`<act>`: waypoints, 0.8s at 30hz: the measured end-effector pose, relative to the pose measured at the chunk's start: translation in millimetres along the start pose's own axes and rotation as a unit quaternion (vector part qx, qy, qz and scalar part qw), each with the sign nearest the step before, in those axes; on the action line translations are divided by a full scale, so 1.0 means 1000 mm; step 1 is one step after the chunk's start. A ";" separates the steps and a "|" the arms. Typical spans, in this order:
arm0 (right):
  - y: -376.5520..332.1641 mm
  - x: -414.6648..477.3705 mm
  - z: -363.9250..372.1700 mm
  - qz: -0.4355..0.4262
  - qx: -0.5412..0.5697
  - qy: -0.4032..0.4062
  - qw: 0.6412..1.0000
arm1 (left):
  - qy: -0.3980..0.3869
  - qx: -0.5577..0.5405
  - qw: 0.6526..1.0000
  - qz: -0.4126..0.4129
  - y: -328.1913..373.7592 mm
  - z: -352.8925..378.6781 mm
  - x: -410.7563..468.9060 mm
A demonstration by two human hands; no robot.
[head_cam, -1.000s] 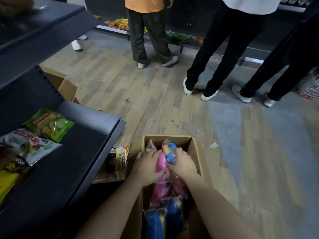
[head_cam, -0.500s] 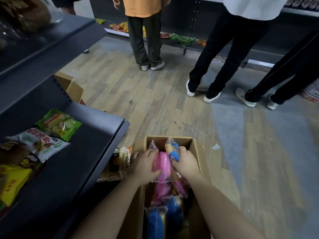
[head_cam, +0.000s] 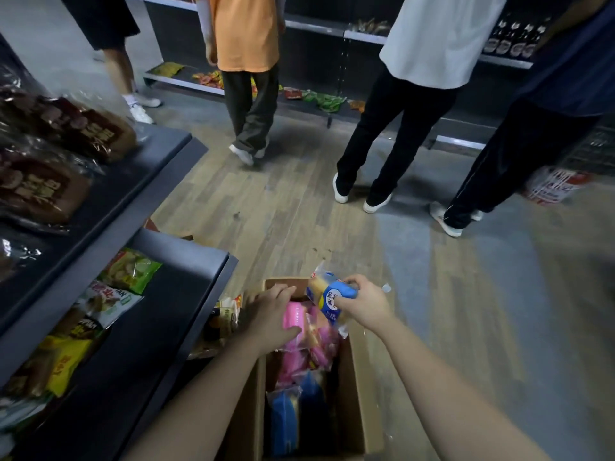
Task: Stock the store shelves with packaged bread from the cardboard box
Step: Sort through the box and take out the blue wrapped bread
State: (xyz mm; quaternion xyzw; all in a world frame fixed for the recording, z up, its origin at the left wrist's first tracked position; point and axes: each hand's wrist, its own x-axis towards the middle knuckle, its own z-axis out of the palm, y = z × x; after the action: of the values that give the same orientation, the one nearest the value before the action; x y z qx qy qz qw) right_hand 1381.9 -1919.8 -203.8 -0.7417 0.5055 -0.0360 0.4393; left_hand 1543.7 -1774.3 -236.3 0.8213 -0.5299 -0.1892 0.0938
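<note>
With the shelves (head_cam: 186, 281) at the left not yet reached, a pink pack (head_cam: 294, 322) in the near cardboard box (head_cam: 357, 394) is gripped by the left hand (head_cam: 269, 314), while a blue pack (head_cam: 327, 296), pinched above the far rim by the right hand (head_cam: 366, 302), could be dropped if its slick film slips.

The raised bread packet (head_cam: 329, 296) is blue and yellow, with a white label. In the brown cardboard box (head_cam: 357, 394) lie pink packets (head_cam: 294, 322) and blue packets (head_cam: 283, 417). The shelves (head_cam: 156, 294) are dark grey. The floor (head_cam: 266, 201) has a pale wood-plank pattern.
</note>
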 end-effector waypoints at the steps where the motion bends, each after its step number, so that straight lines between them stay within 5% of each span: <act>1: -0.004 -0.007 -0.009 0.004 0.009 0.002 1.000 | 0.001 -0.001 1.000 0.007 0.007 -0.008 -0.002; 13: -0.038 -0.067 -0.084 0.021 0.192 -0.121 0.974 | 0.056 0.051 0.986 0.146 0.062 -0.072 -0.014; 17: -0.037 -0.073 -0.090 0.001 0.225 -0.098 0.969 | 0.060 0.064 0.982 0.165 0.065 -0.079 -0.012; 21: -0.034 -0.073 -0.091 -0.091 0.149 -0.037 0.984 | 0.049 0.063 0.987 0.141 0.068 -0.087 -0.013; 24: -0.034 -0.070 -0.091 -0.171 -0.030 -0.056 0.983 | 0.045 0.047 0.989 0.131 0.069 -0.093 -0.015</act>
State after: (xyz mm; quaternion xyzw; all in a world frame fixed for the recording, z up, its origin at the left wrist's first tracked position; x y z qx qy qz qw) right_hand 1327.3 -1917.6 -97.3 -0.8309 0.3467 -0.0543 0.4317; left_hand 1518.4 -1794.7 -124.1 0.7560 -0.6364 -0.1133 0.1030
